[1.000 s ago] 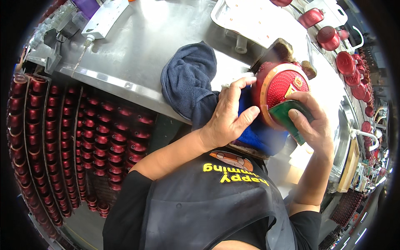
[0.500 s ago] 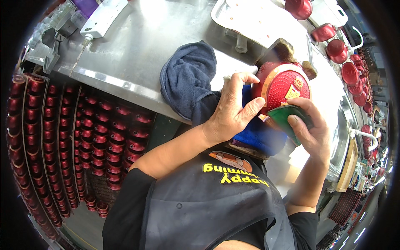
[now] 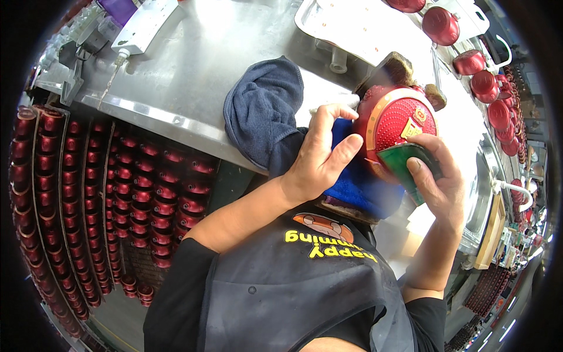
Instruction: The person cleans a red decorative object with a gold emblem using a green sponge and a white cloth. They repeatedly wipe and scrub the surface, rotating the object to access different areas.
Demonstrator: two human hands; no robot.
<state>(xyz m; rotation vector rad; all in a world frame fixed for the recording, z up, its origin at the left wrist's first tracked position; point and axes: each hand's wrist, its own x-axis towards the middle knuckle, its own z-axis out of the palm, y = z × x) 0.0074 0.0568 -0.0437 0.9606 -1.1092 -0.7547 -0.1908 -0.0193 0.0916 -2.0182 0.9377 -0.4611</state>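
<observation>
A red pot (image 3: 394,124) rests tilted in front of me, its dotted round base facing up. A gold band and yellow decals lie on that base. My right hand (image 3: 440,179) pinches a thin green scraper (image 3: 403,166) between thumb and fingers, its edge against the near side of the base. My left hand (image 3: 318,159) hovers just left of the pot, thumb and fingers apart, with nothing in it. Bright blue cloth (image 3: 366,190) lies below the pot, near my apron. Brown, worn padded blocks (image 3: 399,67) stand behind the pot.
A dark blue towel (image 3: 263,108) drapes over the front edge of the metal table (image 3: 176,82). At the back sits a white tray (image 3: 358,29). Red pots (image 3: 441,26) line the far right; stacked red pots (image 3: 141,188) fill the lower left. A white power strip (image 3: 141,29) lies far left.
My left hand has drawn slightly left, away from the pot. My right hand and the scraper have barely moved. The line of red pots at upper right has shifted toward me.
</observation>
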